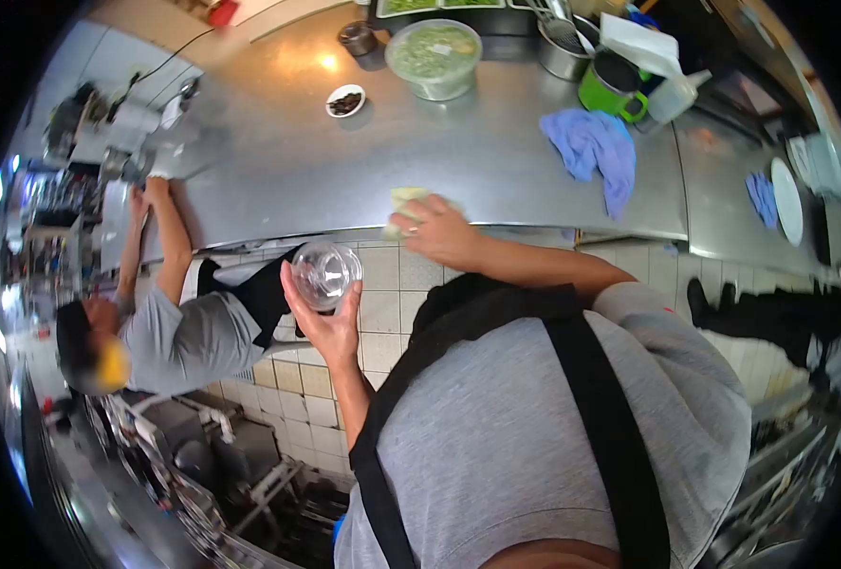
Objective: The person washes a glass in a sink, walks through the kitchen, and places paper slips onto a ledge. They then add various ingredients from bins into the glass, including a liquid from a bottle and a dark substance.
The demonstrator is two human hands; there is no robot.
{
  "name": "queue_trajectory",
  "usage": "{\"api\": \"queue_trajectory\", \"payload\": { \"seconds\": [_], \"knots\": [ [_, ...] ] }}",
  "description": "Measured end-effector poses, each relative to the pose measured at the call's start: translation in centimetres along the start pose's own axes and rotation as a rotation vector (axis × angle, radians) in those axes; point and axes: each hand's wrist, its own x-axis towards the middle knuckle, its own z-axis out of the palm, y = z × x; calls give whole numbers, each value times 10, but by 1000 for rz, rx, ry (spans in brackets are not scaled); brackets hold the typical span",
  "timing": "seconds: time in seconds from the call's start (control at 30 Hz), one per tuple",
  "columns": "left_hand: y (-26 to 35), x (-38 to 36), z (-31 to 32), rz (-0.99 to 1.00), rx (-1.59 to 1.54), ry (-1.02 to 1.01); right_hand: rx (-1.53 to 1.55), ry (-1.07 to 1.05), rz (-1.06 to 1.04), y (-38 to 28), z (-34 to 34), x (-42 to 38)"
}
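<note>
Clear plastic cup [325,275], nothing visible inside, cradled in left hand [323,327] below the edge of the steel counter [392,161], over the tiled floor. Mouth or base toward the camera, cannot tell which; long axis roughly along the line of sight. Left palm up beneath it, fingers curled around the near side, forearm rising from the apron.

Right hand [434,232] flat on a pale yellow cloth [409,204] at the counter's front edge, fingers spread and pressing down, arm stretched out from the grey sleeve.

Farther back on the counter: large clear tub [434,59] with pale green contents; small white dish [345,100] with something dark in it; small dark tin [356,38] just beside the tub; metal pot [563,47] holding utensils; green mug [610,90], dark inside. Blue rag [596,152] crumpled near the mug, second blue rag [762,197] beside a white plate [786,199] at right.

At left, a co-worker [183,337] in grey shirt and dark apron, arm reaching to the counter's end.
</note>
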Motion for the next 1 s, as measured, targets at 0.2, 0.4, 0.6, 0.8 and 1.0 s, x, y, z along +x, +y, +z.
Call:
{"api": "queue_trajectory", "payload": {
  "seconds": [0.2, 0.4, 0.6, 0.8, 1.0],
  "knots": [
    [-28, 53, 2, 102, -108, -202, -167, 106, 359, 19, -61, -142],
    [-38, 75, 23, 138, -156, -410, -248, 196, 1107, 6, -134, -220],
    [-38, 98, 67, 202, -80, -460, -159, 366, 1095, 37, -199, -149],
    [-41, 109, 91, 175, -15, -397, -139, -175, 1169, 153, -120, -124],
    [-55, 114, 109, 166, -2, -312, -200, -188, 744, 73, -76, -89]
  ]
}}
